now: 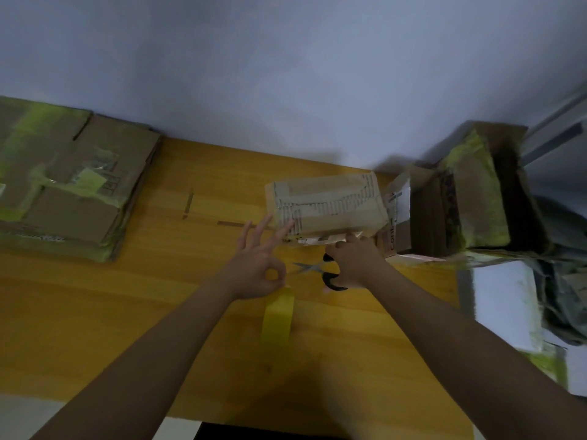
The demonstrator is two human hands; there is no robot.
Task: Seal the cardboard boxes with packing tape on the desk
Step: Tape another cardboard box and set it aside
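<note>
Two hands work over the yellow wooden tabletop [95, 312], and we take the scene from left to right. At the far left lies a stack of flattened cardboard [70, 182], patched with yellow-green tape and resting against the pale wall [286, 74]. Near the middle, our left hand [257, 268] hovers over the tabletop with thumb and forefinger joined in a ring; the other three fingers are straight, and their tips reach the near left corner of the small cardboard box [327, 204]. A strip of yellow packing tape [278, 315] trails from below that pinch toward us, so the left grip seems to hold the tape's end, though blur keeps us from being sure. Between the hands, a pair of scissors [314, 269] with black handles lies on the tabletop, blades pointing left. Our right hand [352, 265] is above the handles, its fingers curled at the box's near lower edge; we cannot tell whether this grip pinches a flap, tape or nothing at all. The small cardboard box sits near the wall, its top crossed by old brown tape and a torn label. Just beside it on the right stands an open carton [413, 217], then a taller box [476, 188] with yellow-green tape, and at the far right a white block [505, 296].
</note>
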